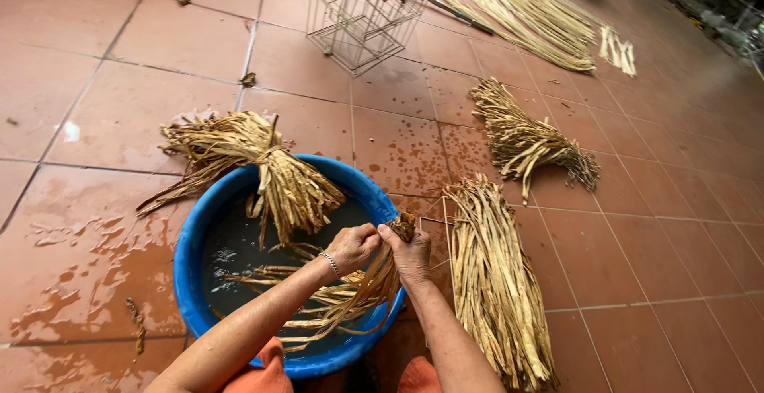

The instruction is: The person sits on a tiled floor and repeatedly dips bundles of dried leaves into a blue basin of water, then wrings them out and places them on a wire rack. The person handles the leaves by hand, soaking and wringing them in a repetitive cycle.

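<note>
A blue plastic basin [191, 258] of dark water sits on the wet tiled floor. My left hand [352, 247], with a bracelet at the wrist, and my right hand [411, 256] both grip the top of a wet bundle of dried straw strips [362, 297] at the basin's right rim. Its loose ends trail down into the water. Another tied straw bundle [278, 178] lies across the basin's far rim, half of it on the floor.
A long straw bundle [497, 282] lies on the tiles right of the basin, and a curlier one [525, 138] lies beyond it. A wire frame cage [358, 23] stands at the back with more straw [533, 15] spread behind. Water is splashed on the floor tiles [79, 266] at left.
</note>
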The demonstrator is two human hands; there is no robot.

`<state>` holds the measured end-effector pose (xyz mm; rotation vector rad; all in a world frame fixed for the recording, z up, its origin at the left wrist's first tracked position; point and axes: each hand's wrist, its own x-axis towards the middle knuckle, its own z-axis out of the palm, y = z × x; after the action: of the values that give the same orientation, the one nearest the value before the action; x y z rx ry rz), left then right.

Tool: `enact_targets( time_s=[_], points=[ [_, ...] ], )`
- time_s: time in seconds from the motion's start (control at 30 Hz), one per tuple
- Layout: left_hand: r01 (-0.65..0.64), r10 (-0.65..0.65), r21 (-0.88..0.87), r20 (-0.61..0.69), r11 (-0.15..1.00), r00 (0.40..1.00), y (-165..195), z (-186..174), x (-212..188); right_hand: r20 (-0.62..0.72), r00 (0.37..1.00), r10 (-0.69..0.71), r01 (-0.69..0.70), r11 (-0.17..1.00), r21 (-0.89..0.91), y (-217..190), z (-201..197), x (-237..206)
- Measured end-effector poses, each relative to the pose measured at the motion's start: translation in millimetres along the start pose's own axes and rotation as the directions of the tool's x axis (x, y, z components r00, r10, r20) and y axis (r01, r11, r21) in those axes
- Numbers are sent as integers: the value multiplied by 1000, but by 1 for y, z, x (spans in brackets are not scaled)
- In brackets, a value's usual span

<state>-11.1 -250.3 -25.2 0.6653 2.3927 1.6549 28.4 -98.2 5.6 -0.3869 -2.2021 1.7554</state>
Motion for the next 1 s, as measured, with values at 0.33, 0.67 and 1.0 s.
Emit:
enact_targets(
  time_s=[0.33, 0.67, 1.0],
  points=[
    [20, -20, 1, 204, 1000, 979, -17, 4, -22, -277, 957, 86, -129, 981, -142, 20, -60, 29],
    [-140, 131, 21, 242, 990, 961, -52, -50, -58, -588, 746, 314, -134, 935, 329, 29, -97, 54],
    [134, -155, 81, 375, 988, 914, -107, -108, -93, -729, 632, 261, -144, 965, 220, 37, -161, 49]
  ],
)
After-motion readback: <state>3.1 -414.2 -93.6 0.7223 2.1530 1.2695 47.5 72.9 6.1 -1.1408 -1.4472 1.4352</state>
